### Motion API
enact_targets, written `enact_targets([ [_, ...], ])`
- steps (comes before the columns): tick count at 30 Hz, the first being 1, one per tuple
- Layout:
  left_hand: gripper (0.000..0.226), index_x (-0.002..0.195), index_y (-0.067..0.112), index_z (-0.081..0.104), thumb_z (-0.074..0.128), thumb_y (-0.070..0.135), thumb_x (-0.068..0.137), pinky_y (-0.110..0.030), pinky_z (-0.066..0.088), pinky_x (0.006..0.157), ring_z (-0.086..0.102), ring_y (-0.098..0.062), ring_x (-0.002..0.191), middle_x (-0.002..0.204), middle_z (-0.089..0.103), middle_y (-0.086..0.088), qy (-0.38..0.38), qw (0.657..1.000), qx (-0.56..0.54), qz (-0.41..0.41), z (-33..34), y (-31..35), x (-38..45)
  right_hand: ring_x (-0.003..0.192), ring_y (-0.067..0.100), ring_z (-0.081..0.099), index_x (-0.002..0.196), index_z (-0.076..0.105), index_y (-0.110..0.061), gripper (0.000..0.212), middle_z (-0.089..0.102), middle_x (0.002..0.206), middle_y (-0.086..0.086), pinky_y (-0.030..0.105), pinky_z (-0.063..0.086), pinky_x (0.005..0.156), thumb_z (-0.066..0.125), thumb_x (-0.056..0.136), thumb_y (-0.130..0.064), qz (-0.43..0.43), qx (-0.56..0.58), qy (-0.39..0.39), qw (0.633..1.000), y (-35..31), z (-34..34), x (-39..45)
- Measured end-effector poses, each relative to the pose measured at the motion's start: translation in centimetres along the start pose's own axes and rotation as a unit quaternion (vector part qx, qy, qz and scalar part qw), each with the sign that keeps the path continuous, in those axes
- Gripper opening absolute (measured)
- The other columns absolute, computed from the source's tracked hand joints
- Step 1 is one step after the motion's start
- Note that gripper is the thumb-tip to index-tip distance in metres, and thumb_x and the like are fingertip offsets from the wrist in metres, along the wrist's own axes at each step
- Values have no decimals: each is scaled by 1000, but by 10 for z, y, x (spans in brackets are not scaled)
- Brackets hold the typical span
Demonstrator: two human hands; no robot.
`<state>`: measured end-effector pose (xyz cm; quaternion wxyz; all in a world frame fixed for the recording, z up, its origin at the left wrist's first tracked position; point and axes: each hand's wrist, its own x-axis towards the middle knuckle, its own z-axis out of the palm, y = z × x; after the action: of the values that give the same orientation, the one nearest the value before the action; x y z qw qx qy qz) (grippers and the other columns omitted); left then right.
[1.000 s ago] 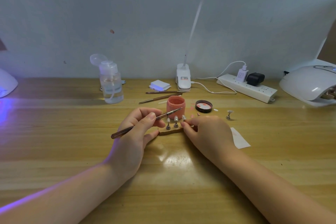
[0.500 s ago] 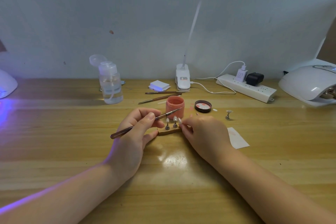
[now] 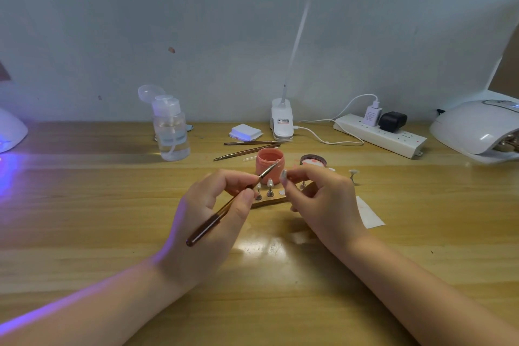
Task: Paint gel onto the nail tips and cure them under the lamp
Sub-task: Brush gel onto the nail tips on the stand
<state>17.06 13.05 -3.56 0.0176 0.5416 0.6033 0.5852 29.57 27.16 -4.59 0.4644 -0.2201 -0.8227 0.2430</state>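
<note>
The left hand [image 3: 213,213] pinches a slim dark-handled gel brush [image 3: 229,205] between thumb and curled fingers, bristles aimed up and right toward the open coral-pink gel jar [image 3: 269,164] just beyond. The right hand [image 3: 323,205] pinches one pale nail tip on its small metal stand [image 3: 283,175], lifted off the curved wooden holder strip [image 3: 269,201] that lies between the hands. Two more pale tips on stands [image 3: 270,189] remain on the strip.

The likeliest trouble, as I judge it, is the small tip twisting or slipping in that fingertip pinch once bristles press on it, which would smear gel onto skin. The brush hand is close to the standing tips and could knock them over. The white dome curing lamp [image 3: 477,132] sits far right, well apart; carrying wet tips that way risks smudging.
</note>
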Motion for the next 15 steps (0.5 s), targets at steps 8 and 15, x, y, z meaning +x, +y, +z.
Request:
enact_targets([
  [8,24,94,28,68,51,40,83,-48,48,86,65,-13,91,86,71,11,-14,999,19,24,1,2,-4,50,11,63,91,74,-16,7,68,70,-2,36,52,56,70,86,-13,19,28,17,999,4,-1,3],
  [15,26,102,31,67,52,42,85,-46,49,87,65,-14,95,93,72,15,-6,1000,17,23,2,4,-2,49,10,63,94,75,-13,10,69,73,-2,28,50,52,69,87,-13,-11,17,9,1000,1,-2,1],
])
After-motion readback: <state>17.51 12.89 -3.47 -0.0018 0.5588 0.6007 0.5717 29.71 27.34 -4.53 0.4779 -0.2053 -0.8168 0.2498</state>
